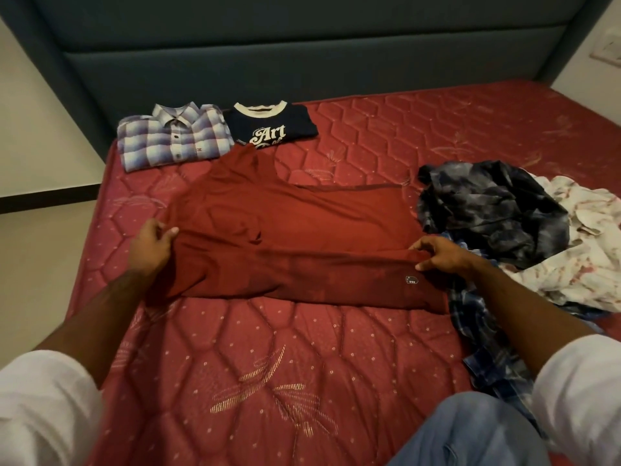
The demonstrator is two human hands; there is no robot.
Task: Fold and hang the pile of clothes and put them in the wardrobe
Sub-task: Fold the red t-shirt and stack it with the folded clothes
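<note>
A dark red shirt [289, 237] lies spread across the middle of the red quilted mattress [268, 364], its near part folded over into a long band. My left hand [151, 245] pinches the fold's left end. My right hand [440, 257] grips the fold's right end, near a small logo patch. Behind the shirt lie a folded purple plaid shirt [171, 137] and a folded navy T-shirt [272, 126] printed "Art". A loose pile sits at the right: a dark tie-dye garment [494, 210], a white floral one [578, 250] and a blue plaid one [487, 334].
A dark blue-green padded headboard [302, 45] runs along the far edge of the bed. The mattress's left edge drops to a pale floor [40, 264]. My knee in blue jeans [470, 432] rests at the near right.
</note>
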